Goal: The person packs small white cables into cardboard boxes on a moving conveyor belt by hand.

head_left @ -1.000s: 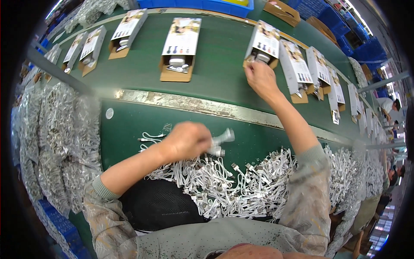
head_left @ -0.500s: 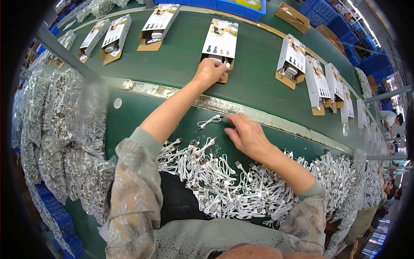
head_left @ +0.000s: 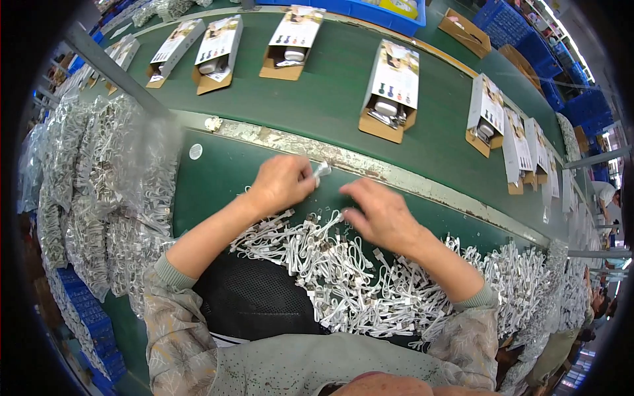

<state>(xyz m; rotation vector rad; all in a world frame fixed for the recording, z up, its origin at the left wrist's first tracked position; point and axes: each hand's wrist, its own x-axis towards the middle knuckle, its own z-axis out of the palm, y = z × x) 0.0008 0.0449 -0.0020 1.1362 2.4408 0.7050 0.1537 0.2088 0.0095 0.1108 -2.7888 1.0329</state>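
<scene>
My left hand (head_left: 282, 185) is over the near green work surface, its thumb and finger closed on a small bundled white USB cable (head_left: 321, 171). To its right, my right hand (head_left: 382, 214) hovers with thumb and forefinger apart, nothing visible between them. Just below both hands spreads a heap of coiled white cables (head_left: 389, 297). Beyond the worn metal rail, an open-ended white printed box (head_left: 395, 72) lies on the green conveyor belt (head_left: 330, 86); a white rounded item and a silvery packet show in its open end.
More open boxes lie along the belt, such as a printed carton (head_left: 292, 33) to the left. Clear bags of cables (head_left: 99, 185) are stacked at the left. A metal rail (head_left: 277, 140) divides belt from work surface. A blue crate (head_left: 337, 8) stands at the back.
My left hand has left the box on the belt and come back to pinch the cable that lay near my right hand. The boxes have shifted right in the view.
</scene>
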